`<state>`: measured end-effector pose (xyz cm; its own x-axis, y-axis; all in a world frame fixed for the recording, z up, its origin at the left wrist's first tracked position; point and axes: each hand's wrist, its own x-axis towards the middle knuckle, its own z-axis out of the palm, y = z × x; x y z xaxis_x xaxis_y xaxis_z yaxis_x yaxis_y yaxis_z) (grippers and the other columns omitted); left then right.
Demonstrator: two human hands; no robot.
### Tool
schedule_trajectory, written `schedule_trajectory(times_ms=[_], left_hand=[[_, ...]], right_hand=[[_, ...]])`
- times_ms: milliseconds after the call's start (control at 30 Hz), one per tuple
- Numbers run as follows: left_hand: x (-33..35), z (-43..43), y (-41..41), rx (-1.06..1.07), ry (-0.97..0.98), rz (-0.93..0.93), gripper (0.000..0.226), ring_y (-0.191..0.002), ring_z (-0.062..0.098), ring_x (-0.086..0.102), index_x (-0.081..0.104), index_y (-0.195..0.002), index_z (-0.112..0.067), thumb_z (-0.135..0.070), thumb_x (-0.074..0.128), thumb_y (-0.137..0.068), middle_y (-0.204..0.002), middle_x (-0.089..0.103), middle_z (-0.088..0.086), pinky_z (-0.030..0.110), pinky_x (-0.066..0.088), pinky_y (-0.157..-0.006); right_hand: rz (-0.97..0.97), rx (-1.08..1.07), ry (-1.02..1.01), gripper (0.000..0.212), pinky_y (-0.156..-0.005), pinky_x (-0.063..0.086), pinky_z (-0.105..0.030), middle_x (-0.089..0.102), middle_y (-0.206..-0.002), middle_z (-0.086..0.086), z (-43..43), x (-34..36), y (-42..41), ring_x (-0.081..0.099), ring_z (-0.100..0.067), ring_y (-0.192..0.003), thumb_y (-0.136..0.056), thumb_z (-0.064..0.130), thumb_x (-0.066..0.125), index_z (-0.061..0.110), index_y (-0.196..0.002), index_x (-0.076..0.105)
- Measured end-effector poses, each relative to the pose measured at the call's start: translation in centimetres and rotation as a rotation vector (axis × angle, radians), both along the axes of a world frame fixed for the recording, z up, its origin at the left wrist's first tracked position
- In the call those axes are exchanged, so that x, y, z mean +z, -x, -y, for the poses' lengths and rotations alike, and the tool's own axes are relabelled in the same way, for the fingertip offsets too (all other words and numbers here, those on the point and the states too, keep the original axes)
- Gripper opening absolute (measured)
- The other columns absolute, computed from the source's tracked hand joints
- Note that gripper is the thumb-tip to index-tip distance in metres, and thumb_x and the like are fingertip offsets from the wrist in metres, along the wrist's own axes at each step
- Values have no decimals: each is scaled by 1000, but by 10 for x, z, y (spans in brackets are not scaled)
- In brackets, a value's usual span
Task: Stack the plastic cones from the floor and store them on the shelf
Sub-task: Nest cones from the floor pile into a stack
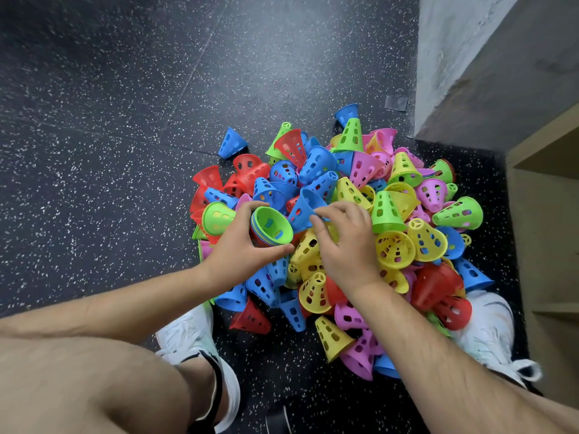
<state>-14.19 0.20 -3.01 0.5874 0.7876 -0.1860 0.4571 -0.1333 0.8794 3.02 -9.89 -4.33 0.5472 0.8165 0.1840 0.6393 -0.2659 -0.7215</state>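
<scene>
Plastic cones (316, 164) in red, blue, green, yellow and pink lie heaped in a loose pile on a dark speckled floor (125, 120), seen from the head camera of a person crouching over them. The perforated cones point every way, some on their sides, some upright, a few partly nested in one another. The left hand (241, 242) grips a short nested stack (272, 227) at the near left of the heap, its fingers curled over the top and its thumb stretched along the underside; the stack is tilted with its wide mouth facing up and to the right, a green cone innermost and red, blue and yellow rims showing round it. Just beside that stack, the right hand (347, 242) pinches the wide rim of a single blue cone (302, 211) between thumb and fingertips, its remaining fingers bent over the yellow cones below. The blue cone's mouth is turned away from the stack, and the two almost touch. One small blue cone (231, 143) lies apart at the pile's far left edge. White shoes, the left shoe (188, 336) and the right shoe (492, 333), flank the near side of the heap, the right one touching red cones. A pale wooden shelf (548, 158) stands at the frame's right edge, close to the pile, beneath a grey wall (485, 57).
</scene>
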Motion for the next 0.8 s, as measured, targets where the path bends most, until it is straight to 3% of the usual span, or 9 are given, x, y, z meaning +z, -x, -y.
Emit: schedule_trajectory(times_ms=[167,367,467,567,700,800], left_hand=[[0,4,-6,-14,1,-10,74,-95,-16,57,47,-128,-19,-25,94,-71,-110,58,-17,2,40,-83],[-1,4,-7,-3,41,21,70,-91,-13,61,47,-126,-18,-19,93,-72,-108,61,-11,5,43,-81],[-1,0,-4,26,65,50,70,-87,-11,62,46,-124,-20,-18,93,-72,-107,64,-7,12,47,-81],[0,-3,1,59,78,60,75,-95,1,65,47,-125,-32,-39,92,-66,-115,65,-4,24,53,-88],[2,-5,15,106,19,28,75,-99,-12,60,49,-131,-16,-23,94,-71,-114,60,-14,8,45,-89],[-3,-5,29,131,34,4,70,-102,-1,64,50,-128,-21,-21,94,-72,-114,64,-8,21,50,-91]], right_hand=[[-59,30,-178,18,-98,45,-24,58,-113,-4,-3,13,1,56,-20,-111,-98,23,63,12,-108,72],[-81,40,-269,15,-98,39,-12,59,-114,-8,-4,24,3,55,-11,-110,-97,15,66,8,-107,73],[-136,203,-189,14,-98,41,-13,58,-115,-3,-4,28,14,55,-5,-112,-95,18,67,12,-106,73],[-241,353,-48,22,-100,43,-18,58,-120,6,-4,28,25,55,-3,-116,-96,24,63,20,-117,66],[-331,218,70,30,-98,49,-29,58,-124,11,-16,22,25,57,1,-111,-101,31,52,24,-130,56],[-237,194,174,30,-96,50,-34,56,-118,12,-25,10,21,54,-4,-106,-101,29,50,23,-130,56]])
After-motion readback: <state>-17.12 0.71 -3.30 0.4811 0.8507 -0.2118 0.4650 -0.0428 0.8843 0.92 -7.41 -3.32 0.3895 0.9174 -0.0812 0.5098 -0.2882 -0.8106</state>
